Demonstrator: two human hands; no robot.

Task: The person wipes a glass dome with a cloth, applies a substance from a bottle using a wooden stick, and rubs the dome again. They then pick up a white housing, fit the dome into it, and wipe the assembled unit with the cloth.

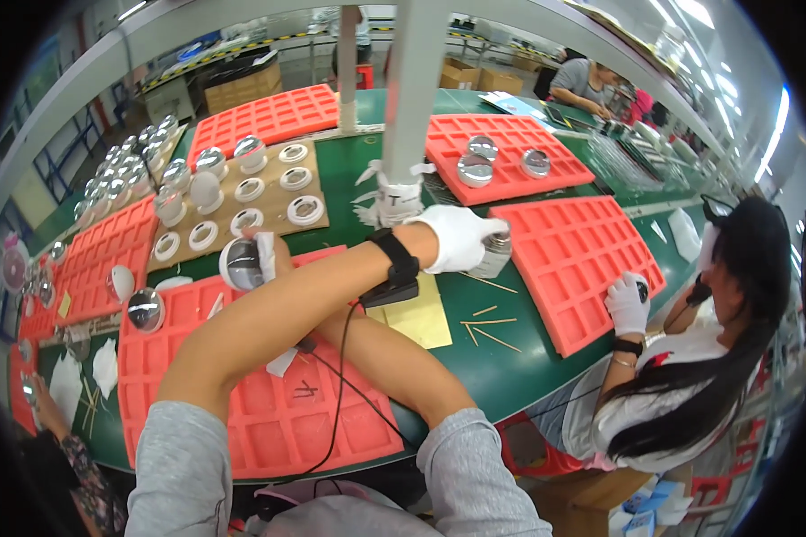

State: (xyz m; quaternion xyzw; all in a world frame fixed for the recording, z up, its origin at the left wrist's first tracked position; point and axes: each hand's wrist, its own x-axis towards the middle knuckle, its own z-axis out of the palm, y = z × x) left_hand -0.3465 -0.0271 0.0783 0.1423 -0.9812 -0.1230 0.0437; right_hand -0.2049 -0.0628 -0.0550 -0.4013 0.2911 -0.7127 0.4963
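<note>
My forearms cross, the left one on top. My left hand [455, 238], in a white glove, reaches to the right with its fingers closed around the top of a small clear bottle [493, 259]. My right hand [280, 258] extends beneath it to the left and grips a mirrored dome with a white base [241, 265]; a white patch, cloth or glove, covers part of its fingers. A loose mirrored dome [146, 310] rests on the red compartment tray [260, 430] below my arms. White rings [247, 220] and several domes stand on a brown cardboard sheet [287, 211] beyond my right hand.
A metal post [414, 98] rises from the green table [475, 358]. Thin wooden sticks [493, 320] lie near yellow paper [421, 313]. Another red tray [573, 268] lies to the right, where a co-worker's gloved hand [628, 306] holds a dark round piece. A black cable [338, 394] hangs from my left wrist.
</note>
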